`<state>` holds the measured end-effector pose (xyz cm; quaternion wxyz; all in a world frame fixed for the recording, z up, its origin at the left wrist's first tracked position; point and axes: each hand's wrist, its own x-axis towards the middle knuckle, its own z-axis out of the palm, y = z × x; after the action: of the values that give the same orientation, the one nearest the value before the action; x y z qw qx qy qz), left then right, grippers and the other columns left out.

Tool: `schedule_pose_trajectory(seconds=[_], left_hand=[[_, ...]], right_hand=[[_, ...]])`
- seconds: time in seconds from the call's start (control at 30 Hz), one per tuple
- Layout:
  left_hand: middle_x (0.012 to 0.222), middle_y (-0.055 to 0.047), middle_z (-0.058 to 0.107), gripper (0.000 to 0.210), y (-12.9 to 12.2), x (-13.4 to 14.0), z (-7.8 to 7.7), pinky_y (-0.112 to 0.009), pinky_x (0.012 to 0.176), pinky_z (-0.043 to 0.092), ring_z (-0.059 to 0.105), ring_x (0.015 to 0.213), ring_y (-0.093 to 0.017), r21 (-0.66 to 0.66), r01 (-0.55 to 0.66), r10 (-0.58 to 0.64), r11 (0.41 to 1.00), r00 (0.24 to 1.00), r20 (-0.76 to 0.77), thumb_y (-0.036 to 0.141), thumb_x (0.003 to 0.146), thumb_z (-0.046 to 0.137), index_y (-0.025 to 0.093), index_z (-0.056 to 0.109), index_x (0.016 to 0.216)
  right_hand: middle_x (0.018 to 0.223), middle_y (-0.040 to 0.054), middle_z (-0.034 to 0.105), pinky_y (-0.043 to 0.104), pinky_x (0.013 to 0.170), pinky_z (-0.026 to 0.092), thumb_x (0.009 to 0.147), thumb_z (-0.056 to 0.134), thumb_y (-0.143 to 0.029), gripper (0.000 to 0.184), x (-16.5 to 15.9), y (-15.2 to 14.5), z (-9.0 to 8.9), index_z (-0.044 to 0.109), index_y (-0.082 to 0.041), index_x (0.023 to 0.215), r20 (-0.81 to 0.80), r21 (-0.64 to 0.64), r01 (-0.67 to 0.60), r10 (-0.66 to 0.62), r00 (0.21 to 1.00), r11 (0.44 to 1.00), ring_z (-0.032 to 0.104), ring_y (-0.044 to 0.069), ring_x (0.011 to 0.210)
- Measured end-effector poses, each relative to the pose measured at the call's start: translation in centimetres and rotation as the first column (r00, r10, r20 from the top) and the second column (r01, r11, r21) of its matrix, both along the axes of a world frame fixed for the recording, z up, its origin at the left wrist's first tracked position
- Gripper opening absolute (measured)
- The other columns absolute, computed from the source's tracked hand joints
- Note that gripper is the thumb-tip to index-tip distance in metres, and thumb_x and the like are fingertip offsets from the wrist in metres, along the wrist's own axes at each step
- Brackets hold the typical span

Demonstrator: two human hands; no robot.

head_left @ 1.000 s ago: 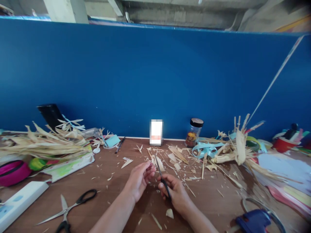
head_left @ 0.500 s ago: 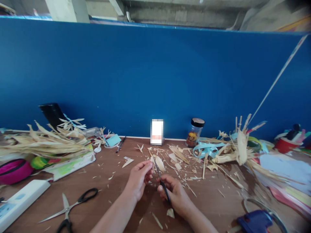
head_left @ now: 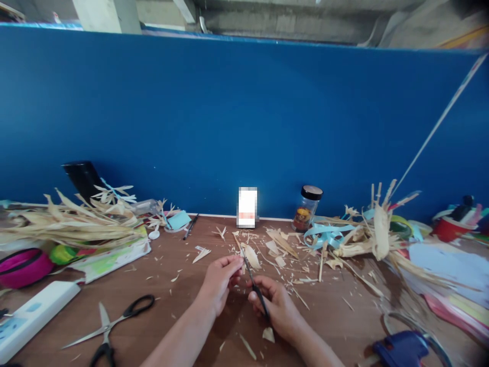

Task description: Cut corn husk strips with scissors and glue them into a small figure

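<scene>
Over the middle of the brown table, my left hand [head_left: 221, 283] pinches a small pale piece of dried corn husk, mostly hidden by the fingertips. My right hand [head_left: 277, 306] is wrapped round the black handles of a pair of scissors [head_left: 256, 290]. Their narrow blades point up and away, right beside my left fingertips, and look nearly closed. Just beyond the blades lies a wider oval husk piece [head_left: 252, 256]. Many husk scraps [head_left: 282, 243] are scattered past my hands, and a curled scrap [head_left: 268, 334] is below the right one.
A second pair of scissors [head_left: 105, 329] lies spread at left, near a white power strip [head_left: 46, 311]. Corn husks [head_left: 72, 227] are heaped behind. A jar [head_left: 305, 209] and a blurred-out upright object [head_left: 247, 206] stand by the blue partition [head_left: 244, 117]. A blue glue gun [head_left: 403, 349] lies front right.
My left fingertips have shifted very slightly right, toward the scissor blades. Both hands keep their grip, and everything else stays in place apart from a slight camera shift.
</scene>
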<state>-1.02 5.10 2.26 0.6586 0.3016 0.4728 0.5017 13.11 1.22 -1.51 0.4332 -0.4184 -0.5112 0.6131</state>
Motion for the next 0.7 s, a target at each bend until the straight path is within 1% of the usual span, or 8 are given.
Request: schedule_pose_trajectory(seconds=[0.23,0.5,0.7], left_hand=[[0.053,0.002,0.054,0.021,0.1,-0.1,0.0,-0.015,0.046,0.036,0.046,0.047,-0.004,0.013,0.018,-0.018,1.0,1.0,-0.014,0.027,0.059,0.071,0.011,0.062,0.069],[0.054,0.002,0.053,0.021,0.0,-0.2,0.2,-0.015,0.047,0.036,0.045,0.047,-0.003,0.015,0.036,-0.036,0.999,0.999,-0.009,0.029,0.06,0.07,0.012,0.06,0.066],[0.054,0.004,0.054,0.02,0.0,-0.1,0.1,-0.014,0.046,0.035,0.046,0.047,-0.004,0.016,0.03,-0.03,0.999,1.0,-0.01,0.028,0.06,0.07,0.014,0.06,0.072]], right_hand=[[0.05,-0.0062,0.047,0.016,0.041,0.03,0.068,0.065,-0.044,0.036,0.0,-0.1,0.4,0.057,-0.015,0.089,0.028,0.015,0.007,-0.007,1.0,1.0,0.037,0.005,0.043],[0.049,-0.0077,0.042,0.016,0.04,0.027,0.068,0.065,-0.043,0.034,0.0,0.1,0.1,0.057,-0.015,0.086,0.02,0.022,0.016,-0.016,1.0,1.0,0.033,0.004,0.042],[0.05,-0.0059,0.048,0.017,0.041,0.029,0.066,0.065,-0.046,0.039,-0.1,0.0,1.2,0.056,-0.015,0.087,0.019,-0.038,0.076,-0.076,0.997,0.996,0.038,0.006,0.043]])
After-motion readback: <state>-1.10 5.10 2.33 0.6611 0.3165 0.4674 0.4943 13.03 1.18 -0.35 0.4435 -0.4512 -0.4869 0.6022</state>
